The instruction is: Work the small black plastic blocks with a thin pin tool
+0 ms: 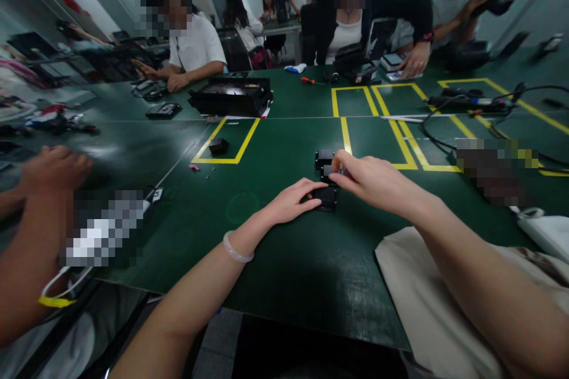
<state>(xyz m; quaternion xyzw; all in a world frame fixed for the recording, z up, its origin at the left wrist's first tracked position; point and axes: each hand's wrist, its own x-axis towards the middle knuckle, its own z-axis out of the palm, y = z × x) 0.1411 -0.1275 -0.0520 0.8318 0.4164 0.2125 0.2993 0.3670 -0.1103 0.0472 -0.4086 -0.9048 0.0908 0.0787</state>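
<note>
My left hand [293,200], with a pale bangle [237,247] at its wrist, steadies a small black block [328,198] on the green table, thumb on the near side and fingers along the far side. Just above it, my right hand [360,173] has thumb and index finger curled into a pinch. What sits in that pinch is too small to make out. Close under its fingertips lies a second black block [327,173], with a third black block [325,157] right behind.
Yellow tape outlines mark the green table [284,130]. A black open case [233,96] and a small black part [219,146] lie left of centre. A screwdriver [311,81] lies farther back. Cables [427,130] spread at right. Beige cloth [413,284] is by my right arm. Co-workers sit around.
</note>
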